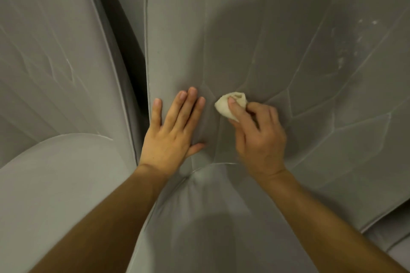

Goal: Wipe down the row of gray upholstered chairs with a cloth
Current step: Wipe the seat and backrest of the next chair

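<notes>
While the left hand (172,131) lies flat on the gray chair (255,40), fingers straight, the right hand (258,137) beside it pinches a balled, off-white cloth (224,105) — pressed against the creased upholstery.

Indoors, amid a row of upholstered seating: a lounge, waiting room or auditorium, hard to tell which. Filling the centre and right of the frame, a gray padded chair back (266,51) crossed by stitched seams (291,104) in angular panels. At the left, a second chair (44,51) in matching gray, parted from the first by a narrow dark gap (126,35) at upper left. Along the bottom, rounded gray seat cushions (55,195).
</notes>
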`<state>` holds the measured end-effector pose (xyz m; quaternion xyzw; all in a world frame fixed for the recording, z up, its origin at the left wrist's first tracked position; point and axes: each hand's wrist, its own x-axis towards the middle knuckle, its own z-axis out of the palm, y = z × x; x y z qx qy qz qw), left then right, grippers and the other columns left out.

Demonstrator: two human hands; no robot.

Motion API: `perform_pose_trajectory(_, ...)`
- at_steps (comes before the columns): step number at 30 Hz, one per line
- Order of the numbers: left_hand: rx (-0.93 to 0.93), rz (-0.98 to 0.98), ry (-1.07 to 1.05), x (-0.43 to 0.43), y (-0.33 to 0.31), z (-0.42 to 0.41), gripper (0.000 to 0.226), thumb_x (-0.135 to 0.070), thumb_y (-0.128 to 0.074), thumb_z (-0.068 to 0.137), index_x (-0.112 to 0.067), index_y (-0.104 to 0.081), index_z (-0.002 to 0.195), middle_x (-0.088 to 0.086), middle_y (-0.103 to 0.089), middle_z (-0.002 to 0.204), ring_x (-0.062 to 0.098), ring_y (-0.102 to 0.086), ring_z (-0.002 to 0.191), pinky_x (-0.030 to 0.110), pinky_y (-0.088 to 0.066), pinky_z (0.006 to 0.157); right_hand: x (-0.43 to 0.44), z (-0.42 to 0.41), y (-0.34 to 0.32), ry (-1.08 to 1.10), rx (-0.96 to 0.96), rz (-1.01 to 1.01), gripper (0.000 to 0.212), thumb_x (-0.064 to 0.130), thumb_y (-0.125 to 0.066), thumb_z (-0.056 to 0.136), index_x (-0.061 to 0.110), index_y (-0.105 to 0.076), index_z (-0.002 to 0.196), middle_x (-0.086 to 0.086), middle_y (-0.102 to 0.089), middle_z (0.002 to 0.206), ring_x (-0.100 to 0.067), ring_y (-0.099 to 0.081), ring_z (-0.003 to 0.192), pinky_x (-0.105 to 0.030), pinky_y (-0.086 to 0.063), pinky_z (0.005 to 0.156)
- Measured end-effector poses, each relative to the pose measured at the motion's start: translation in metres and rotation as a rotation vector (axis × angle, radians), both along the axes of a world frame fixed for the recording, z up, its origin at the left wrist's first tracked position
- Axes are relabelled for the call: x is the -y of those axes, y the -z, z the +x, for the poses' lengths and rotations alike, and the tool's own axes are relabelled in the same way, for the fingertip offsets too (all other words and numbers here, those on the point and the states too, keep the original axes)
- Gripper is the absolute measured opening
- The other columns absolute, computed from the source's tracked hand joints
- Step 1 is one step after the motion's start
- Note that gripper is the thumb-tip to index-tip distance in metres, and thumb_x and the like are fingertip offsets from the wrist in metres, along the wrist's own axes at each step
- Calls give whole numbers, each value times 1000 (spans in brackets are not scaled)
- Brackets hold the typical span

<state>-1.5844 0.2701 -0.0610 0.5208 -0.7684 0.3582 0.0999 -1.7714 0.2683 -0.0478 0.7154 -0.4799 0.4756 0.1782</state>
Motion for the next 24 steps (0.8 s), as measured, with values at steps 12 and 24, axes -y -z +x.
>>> perform_pose_trajectory(12, -65, 68, -5, -17, 24, 4, 136, -57, -76, 59, -8, 11, 150, 12, 24, 156, 27, 20, 144, 51, 15, 114, 9, 9, 30, 131, -13, -137, 43, 3, -79, 75, 16, -63, 113, -12, -63, 87, -25, -53, 78, -30, -46, 70)
perform_pose_trajectory(24, -69, 45, -109, -27, 55, -8, 142, -51, -84, 54, -5, 11, 150, 14, 24, 156, 26, 20, 144, 53, 16, 114, -8, 0, 35, -18, 95, -62, 24, 14, -60, 93, 13, -63, 117, -4, -48, 99, -19, -50, 81, -23, -43, 69)
